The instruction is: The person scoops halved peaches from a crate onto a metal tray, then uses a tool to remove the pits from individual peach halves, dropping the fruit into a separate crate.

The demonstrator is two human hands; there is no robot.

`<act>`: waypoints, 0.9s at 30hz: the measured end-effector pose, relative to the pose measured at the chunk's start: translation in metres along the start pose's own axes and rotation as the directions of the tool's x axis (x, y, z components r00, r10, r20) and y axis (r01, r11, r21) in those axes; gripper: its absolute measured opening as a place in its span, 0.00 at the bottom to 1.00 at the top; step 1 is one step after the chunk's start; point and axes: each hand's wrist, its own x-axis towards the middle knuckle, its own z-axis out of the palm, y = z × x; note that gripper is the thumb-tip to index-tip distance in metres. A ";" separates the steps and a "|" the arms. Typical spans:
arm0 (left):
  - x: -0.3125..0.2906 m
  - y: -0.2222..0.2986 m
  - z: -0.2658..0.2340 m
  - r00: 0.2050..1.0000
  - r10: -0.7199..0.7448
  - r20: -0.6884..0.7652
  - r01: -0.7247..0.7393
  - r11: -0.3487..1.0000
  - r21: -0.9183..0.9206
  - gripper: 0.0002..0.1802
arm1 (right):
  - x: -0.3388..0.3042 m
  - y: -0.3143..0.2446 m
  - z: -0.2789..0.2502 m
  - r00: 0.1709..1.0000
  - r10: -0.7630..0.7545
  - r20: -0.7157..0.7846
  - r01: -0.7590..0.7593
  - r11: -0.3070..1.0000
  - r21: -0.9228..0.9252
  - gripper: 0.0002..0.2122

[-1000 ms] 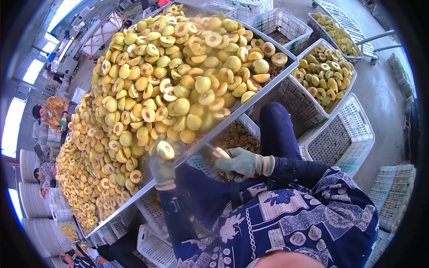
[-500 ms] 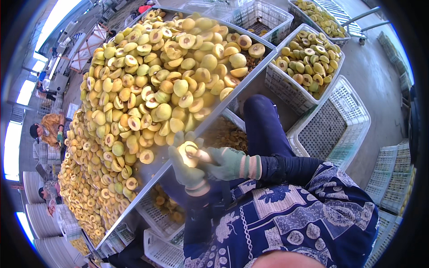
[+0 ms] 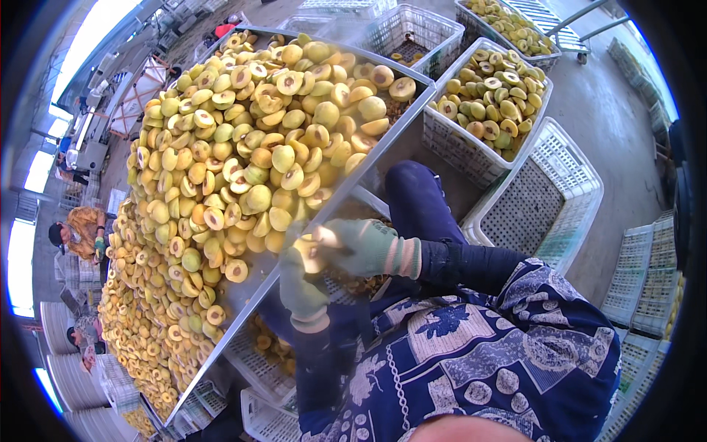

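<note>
In my gloved left hand (image 3: 303, 291), a yellow peach half (image 3: 308, 254) is held cut side up over the edge of the metal table (image 3: 258, 295). My gloved right hand (image 3: 368, 247) is closed round a small pitting knife (image 3: 326, 236), its tan handle end at the fruit; motion and glare blur the blade. Both hands meet at the peach half. Beyond them a big heap of halved yellow-green peaches (image 3: 258, 197) covers the table, many showing brown stone hollows.
Right of the table stands a white crate of peach halves (image 3: 492, 103), with an empty white crate (image 3: 537, 199) nearer me. Under the table edge, a crate (image 3: 258, 361) holds fruit scraps. Co-workers (image 3: 85, 228) are at the far left. Stacked crates (image 3: 641, 272) stand at right.
My right hand has turned and risen slightly, bringing the pitting knife over the peach half. My left hand has closed further round the fruit. The whole view has shifted a little.
</note>
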 end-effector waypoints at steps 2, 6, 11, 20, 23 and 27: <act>0.036 0.044 -0.008 0.865 -0.465 0.188 0.205 -0.014 -0.979 0.28 | -0.006 -0.012 -0.006 0.997 0.037 -0.074 -0.037 0.999 0.012 0.13; 0.042 0.052 -0.012 0.887 -0.425 0.180 0.166 -0.070 -0.984 0.31 | -0.018 -0.043 -0.014 0.890 0.398 0.221 -0.421 0.905 0.064 0.14; 0.051 0.072 -0.003 0.699 -0.700 0.145 0.179 -0.025 -0.984 0.31 | -0.024 -0.037 0.004 0.892 0.399 0.212 -0.438 0.879 0.188 0.15; 0.051 0.084 0.001 0.621 -0.782 -0.049 0.301 0.296 -0.907 0.33 | -0.031 -0.008 0.030 0.933 0.250 0.261 -0.287 0.951 0.116 0.12; 0.043 0.076 -0.001 0.730 -0.683 -0.018 0.351 0.398 -0.848 0.32 | -0.029 -0.006 0.024 0.874 0.249 0.417 -0.329 0.935 0.131 0.12; 0.040 0.072 -0.004 0.698 -0.713 0.070 0.374 0.279 -0.885 0.31 | -0.020 -0.025 0.000 0.710 0.330 0.622 -0.383 0.922 -0.053 0.12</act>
